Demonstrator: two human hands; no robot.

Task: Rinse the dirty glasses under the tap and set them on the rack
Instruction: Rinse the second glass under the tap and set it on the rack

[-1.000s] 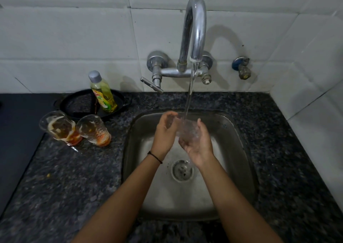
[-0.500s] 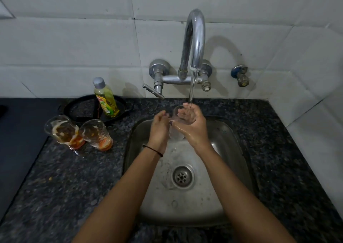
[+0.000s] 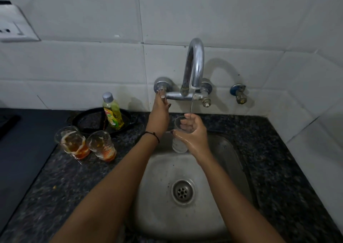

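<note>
My right hand (image 3: 193, 133) grips a clear glass (image 3: 178, 144) upright over the steel sink (image 3: 222, 161), with fingers curled over its rim. A thin stream from the chrome tap (image 3: 194, 64) falls into the glass. My left hand (image 3: 160, 111) reaches up to the tap's left lever handle (image 3: 162, 94) and its fingers wrap round it. Two dirty glasses stand on the counter at the left: one (image 3: 73, 142) with orange residue and foam, and a second (image 3: 102, 146) right beside it. No rack is in view.
A yellow-green dish soap bottle (image 3: 113, 113) stands in a black pan (image 3: 87, 121) behind the dirty glasses. Dark speckled granite counter (image 3: 55, 183) surrounds the sink. A blue-capped valve (image 3: 239, 94) sticks out of the white tiled wall. A switch plate (image 3: 13, 24) is at the upper left.
My left hand let go of the glass and rose to the tap's left handle. My right hand alone holds the glass now. The stream has thinned.
</note>
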